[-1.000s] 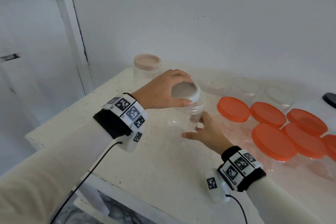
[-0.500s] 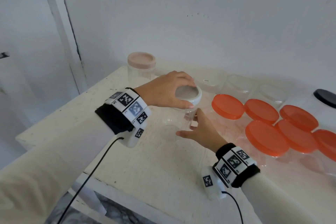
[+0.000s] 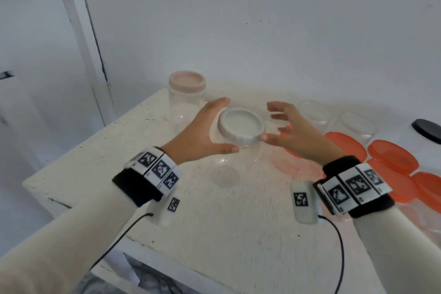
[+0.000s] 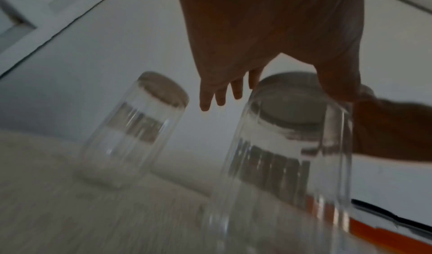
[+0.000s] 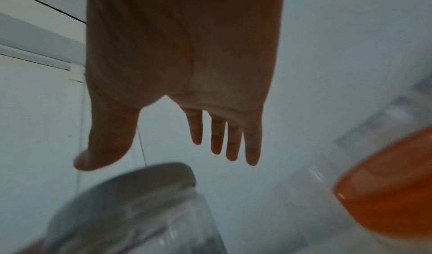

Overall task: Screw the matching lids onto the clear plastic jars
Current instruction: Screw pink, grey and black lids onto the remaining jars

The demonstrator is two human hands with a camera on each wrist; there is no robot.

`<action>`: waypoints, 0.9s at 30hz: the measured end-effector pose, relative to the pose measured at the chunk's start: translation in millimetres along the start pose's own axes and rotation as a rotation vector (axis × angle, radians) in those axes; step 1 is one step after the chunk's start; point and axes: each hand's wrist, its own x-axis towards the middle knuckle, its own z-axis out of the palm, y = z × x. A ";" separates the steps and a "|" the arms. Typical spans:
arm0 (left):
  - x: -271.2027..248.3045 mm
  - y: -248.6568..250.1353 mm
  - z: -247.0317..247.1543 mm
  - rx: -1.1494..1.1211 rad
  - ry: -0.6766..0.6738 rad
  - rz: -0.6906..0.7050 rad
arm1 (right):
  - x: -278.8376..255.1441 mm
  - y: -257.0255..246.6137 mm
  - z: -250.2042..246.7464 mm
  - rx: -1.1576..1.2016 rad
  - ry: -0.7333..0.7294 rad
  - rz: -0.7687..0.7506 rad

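Left hand (image 3: 200, 131) cups the white ribbed screw lid (image 3: 241, 127), fingers straight; right hand (image 3: 296, 131) hovers spread beside it, empty. The lid sits on its clear plastic jar (image 3: 229, 164) mid-table. 2 look capped, counting the pink-lidded clear jar (image 3: 187, 98); several open clear jars (image 3: 358, 126) and orange round lids (image 3: 391, 162) remain.

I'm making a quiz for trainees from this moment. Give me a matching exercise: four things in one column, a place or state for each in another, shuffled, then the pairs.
Things
1. white lid
2. pink-lidded jar
3. orange lids
4. right hand

Places or states
A. clustered at the table's right side
B. fingers spread, gripping nothing
C. at the table's far corner, near the wall
D. on the clear jar between both hands

Pairs: 1-D, 2-C, 3-A, 4-B
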 end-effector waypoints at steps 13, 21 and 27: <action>-10.0 -31.1 51.8 -0.441 0.063 -0.175 | 32.7 -67.3 4.2 -0.539 -0.362 -0.142; -3.7 -39.3 47.7 -0.463 -0.025 -0.192 | 40.4 -76.1 1.2 -0.569 -0.518 -0.149; -0.4 -37.7 40.5 -0.461 -0.085 -0.165 | 41.8 -73.5 -0.8 -0.520 -0.553 -0.122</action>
